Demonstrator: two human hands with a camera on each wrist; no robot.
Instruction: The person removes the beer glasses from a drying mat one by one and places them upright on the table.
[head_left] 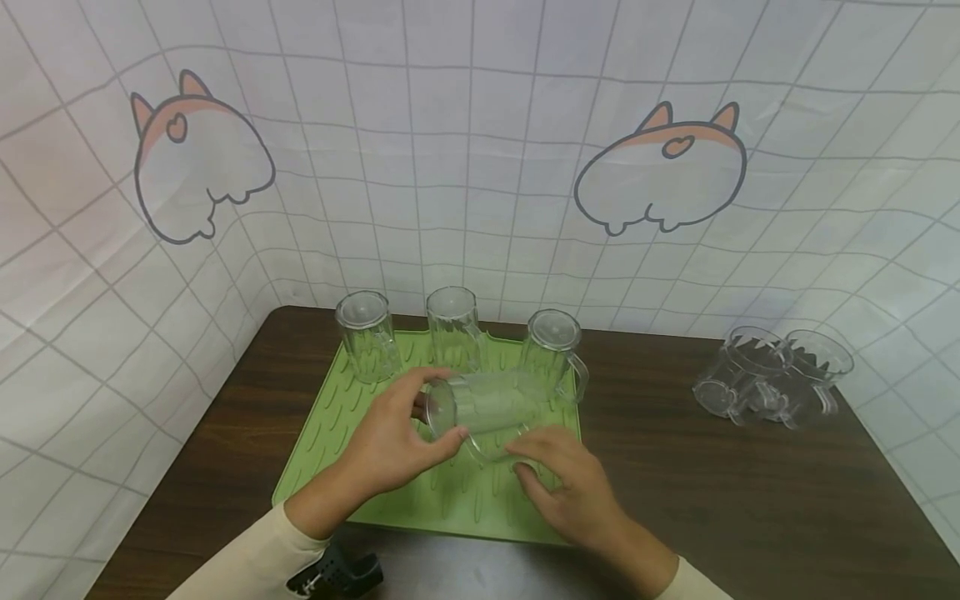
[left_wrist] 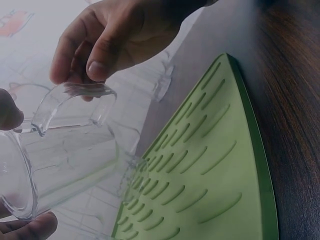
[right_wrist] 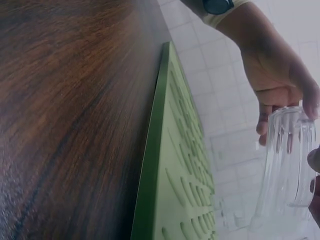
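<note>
A clear glass mug (head_left: 491,404) lies sideways in the air over a green ridged mat (head_left: 315,467), its handle pointing toward the person. Fingers and thumb of the left hand (head_left: 390,429) grip it round its left end. The right hand (head_left: 566,483) pinches the mug's handle (left_wrist: 75,97) between thumb and fingers, as the left wrist view shows. Behind the held mug, three more glass mugs stand along the mat's far side: a left one (head_left: 367,337), a middle one (head_left: 453,325) and a right one (head_left: 551,350), whose handle faces right.
Several clear glass mugs (head_left: 772,367) stand close together at the right rear of the dark wooden table (head_left: 675,475). A white grid-patterned cloth (head_left: 465,167) hangs behind and at both sides. A black strap (head_left: 337,575) is at the left wrist.
</note>
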